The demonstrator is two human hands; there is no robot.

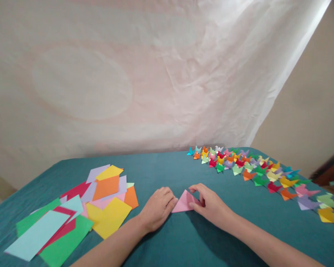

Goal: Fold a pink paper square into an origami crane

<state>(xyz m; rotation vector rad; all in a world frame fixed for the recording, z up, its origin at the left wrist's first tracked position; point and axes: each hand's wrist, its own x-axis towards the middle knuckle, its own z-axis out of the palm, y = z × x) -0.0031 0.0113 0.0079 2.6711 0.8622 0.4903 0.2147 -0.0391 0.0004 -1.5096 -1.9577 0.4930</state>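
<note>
A small piece of pink origami paper (183, 204), folded into a triangle shape, is on the table in front of me with a flap raised on its right side. At its left corner, my left hand (159, 207) rests on the cloth, fingers curled together and the thumb side on the paper's edge. My right hand (210, 204) pinches the raised right part, thumb in front and forefinger near the peak. Its other fingers are bent in, and the paper's right edge is partly hidden by them.
Loose coloured paper sheets (108, 218) lie in an overlapping pile on the left. Several rows of small folded paper birds (247, 174) stand along the right side. A dark green cloth (158, 167) covers the table, and a pale hanging sheet (144, 81) rises behind it.
</note>
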